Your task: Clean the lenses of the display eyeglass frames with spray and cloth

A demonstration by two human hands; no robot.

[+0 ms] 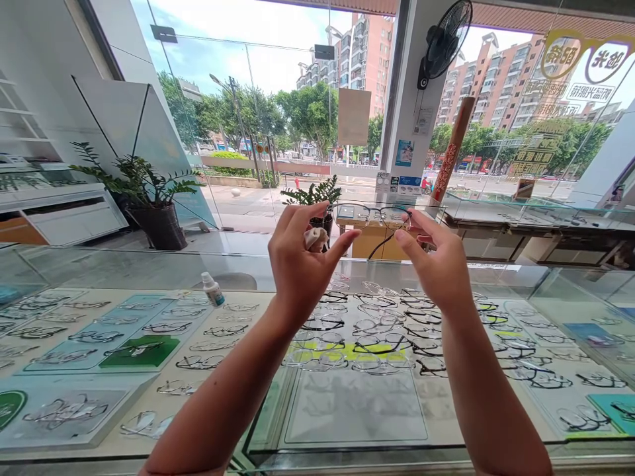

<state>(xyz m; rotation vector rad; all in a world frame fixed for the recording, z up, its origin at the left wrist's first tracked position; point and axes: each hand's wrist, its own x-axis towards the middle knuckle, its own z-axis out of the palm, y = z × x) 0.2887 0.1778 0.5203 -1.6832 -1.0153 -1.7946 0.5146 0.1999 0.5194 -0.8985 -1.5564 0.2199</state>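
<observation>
Up in front of me, against the window, is a pair of thin-rimmed eyeglasses [353, 214], held between both hands above the glass counter. My left hand [307, 248] is closed, its fingertips at the left end of the frame. A crumpled pale cloth [315, 239] is tucked in its curled fingers. My right hand [436, 254] pinches the right end of the frame between thumb and fingers. One dark temple arm hangs down beside the right thumb. The left temple is hard to make out.
Under my arms, a glass display counter [357, 413] holds rows of eyeglasses. A small white bottle [212, 289] stands on the glass at left. Potted plants [157, 211] flank the window, a black fan [445, 39] hangs on the pillar, and more display cases [526, 228] stand at right.
</observation>
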